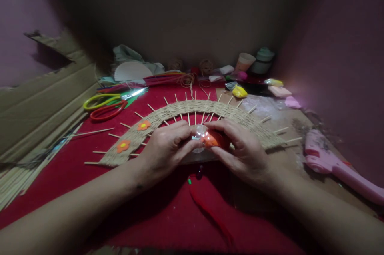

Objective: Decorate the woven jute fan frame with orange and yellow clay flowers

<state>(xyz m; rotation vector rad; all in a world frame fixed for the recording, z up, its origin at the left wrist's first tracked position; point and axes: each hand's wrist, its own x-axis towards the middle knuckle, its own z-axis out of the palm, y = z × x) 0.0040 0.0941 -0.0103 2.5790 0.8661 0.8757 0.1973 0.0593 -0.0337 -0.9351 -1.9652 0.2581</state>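
Between my two hands is a small clear plastic packet (210, 139) with orange modelling clay inside. My left hand (168, 143) pinches the packet's clear end, fingers pressed together. My right hand (243, 147) is wrapped round the orange end. Just beyond my hands a woven twine arch (192, 107) lies on the red cloth, with thin sticks poking out along both edges. Two orange flowers with yellow centres, an upper flower (143, 125) and a lower flower (123, 146), sit on its left part. My hands hide some of its inner sticks.
Red-and-yellow-handled scissors (105, 107) lie at the left near bundled sticks (27, 183) and cardboard (42, 91). A pink tool (333, 163) rests at the right. Twine balls (206, 67), a cup (245, 63) and a yellow clay packet (239, 91) are behind. A red strip (207, 209) lies in front.
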